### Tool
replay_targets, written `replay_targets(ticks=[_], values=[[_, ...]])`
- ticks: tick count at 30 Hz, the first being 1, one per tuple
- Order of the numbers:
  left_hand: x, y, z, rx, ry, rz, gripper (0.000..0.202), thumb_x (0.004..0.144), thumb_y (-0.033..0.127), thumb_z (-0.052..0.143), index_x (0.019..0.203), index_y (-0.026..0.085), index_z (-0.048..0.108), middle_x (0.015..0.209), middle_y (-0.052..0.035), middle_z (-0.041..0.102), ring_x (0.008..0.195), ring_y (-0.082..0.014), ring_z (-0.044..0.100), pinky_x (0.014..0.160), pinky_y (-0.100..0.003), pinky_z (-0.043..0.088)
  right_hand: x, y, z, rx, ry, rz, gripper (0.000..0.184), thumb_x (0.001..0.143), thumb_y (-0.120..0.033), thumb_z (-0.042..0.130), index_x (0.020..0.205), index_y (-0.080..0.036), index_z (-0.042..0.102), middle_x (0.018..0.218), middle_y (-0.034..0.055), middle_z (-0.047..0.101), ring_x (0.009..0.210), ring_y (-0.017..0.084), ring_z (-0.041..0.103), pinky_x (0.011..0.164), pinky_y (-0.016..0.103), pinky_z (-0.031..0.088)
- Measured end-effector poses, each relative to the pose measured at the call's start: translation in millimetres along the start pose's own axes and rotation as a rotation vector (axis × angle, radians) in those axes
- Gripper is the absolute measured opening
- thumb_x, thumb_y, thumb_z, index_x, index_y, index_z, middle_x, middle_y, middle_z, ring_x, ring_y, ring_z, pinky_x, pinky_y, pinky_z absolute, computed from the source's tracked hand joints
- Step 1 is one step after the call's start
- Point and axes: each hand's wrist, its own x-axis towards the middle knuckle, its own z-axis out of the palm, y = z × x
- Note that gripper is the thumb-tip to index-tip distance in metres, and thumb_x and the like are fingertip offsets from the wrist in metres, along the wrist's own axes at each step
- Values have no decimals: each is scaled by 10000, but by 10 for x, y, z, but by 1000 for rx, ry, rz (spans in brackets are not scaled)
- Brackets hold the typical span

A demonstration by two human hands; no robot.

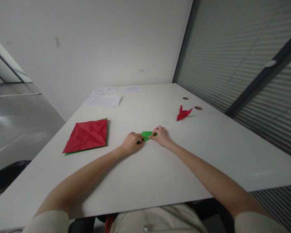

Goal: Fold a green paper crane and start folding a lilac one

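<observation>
While outstretched, both hands on green paper.

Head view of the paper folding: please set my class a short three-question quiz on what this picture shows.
1. True or false: the left hand and the right hand both pinch the green folded paper.
2. Choose one: what lies under the red creased sheet? A) a green sheet B) a blue sheet C) a printed page
3. Fill the gap: the red folded figure stands on the table, farther off than the hands and to the person's ____.

Key: 1 true; 2 A; 3 right.
</observation>
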Motion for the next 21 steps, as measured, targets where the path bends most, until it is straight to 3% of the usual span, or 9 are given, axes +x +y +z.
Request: replay_targets(ticks=[6,9,13,16,21], values=[[-4,21,5,89,11,-10,140,805,178,601,665,169,616,722,-29,645,679,-144,608,742,-298,458,-10,-4,-6,-3,3,4,353,749,-568,672,716,-218,707,993,84,569,957,254,489,851,389,375],[-8,43,-10,59,26,-57,20,798,192,612,792,177,623,730,-17,647,696,-153,605,749,-295,462,-16,-10,-13,-6,6,14,354,744,-575,673,708,-224,703,997,82,573,970,260,489,843,395,372],[-12,60,-38,74,-18,15,199,834,193,571,1020,196,644,805,-27,659,737,-150,615,775,-299,454,-19,-29,-31,-11,-7,31,363,739,-587,670,696,-228,699,1009,81,582,989,271,491,839,408,370],[-12,63,-52,134,-47,115,192,889,270,526,938,199,698,808,-54,635,768,-158,606,760,-304,443,-19,-44,-45,-15,-14,36,362,744,-584,667,696,-227,698,1009,83,583,988,272,492,839,414,370],[1,78,-57,181,-54,145,259,917,297,493,846,174,710,782,-65,602,743,-161,573,705,-298,441,-17,-53,-49,-20,-25,54,348,758,-572,660,696,-232,697,1023,76,586,1000,273,492,847,418,367]])
